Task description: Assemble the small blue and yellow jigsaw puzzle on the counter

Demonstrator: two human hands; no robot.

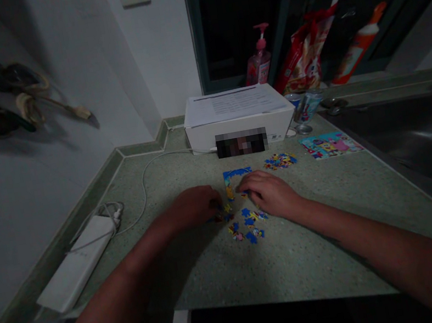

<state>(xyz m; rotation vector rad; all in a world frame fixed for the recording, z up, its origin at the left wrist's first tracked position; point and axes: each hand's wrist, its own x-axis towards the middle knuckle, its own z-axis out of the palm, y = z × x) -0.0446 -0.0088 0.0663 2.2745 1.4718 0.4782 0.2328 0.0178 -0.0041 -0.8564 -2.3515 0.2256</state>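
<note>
A corner of assembled jigsaw puzzle [229,186], with a blue top strip and a yellowish left strip, lies on the counter between my hands. My right hand [270,192] is at its right side, fingers bent and closed over a small puzzle piece [244,194]. Left of the assembled part, my left hand [198,204] rests low with fingers curled down beside loose pieces; its fingertips are in shadow, so what they hold is hidden. Several loose blue, yellow and pink puzzle pieces [249,222] are scattered nearer me. Farther back right sits a heap of puzzle pieces [280,161].
Behind the puzzle stands a white box [200,137] with papers on top and a blurred-out dark device at its front. A cable runs to a white power strip [79,263] at left. A colourful picture card [332,145], a can [310,106] and a sink [418,148] are at right.
</note>
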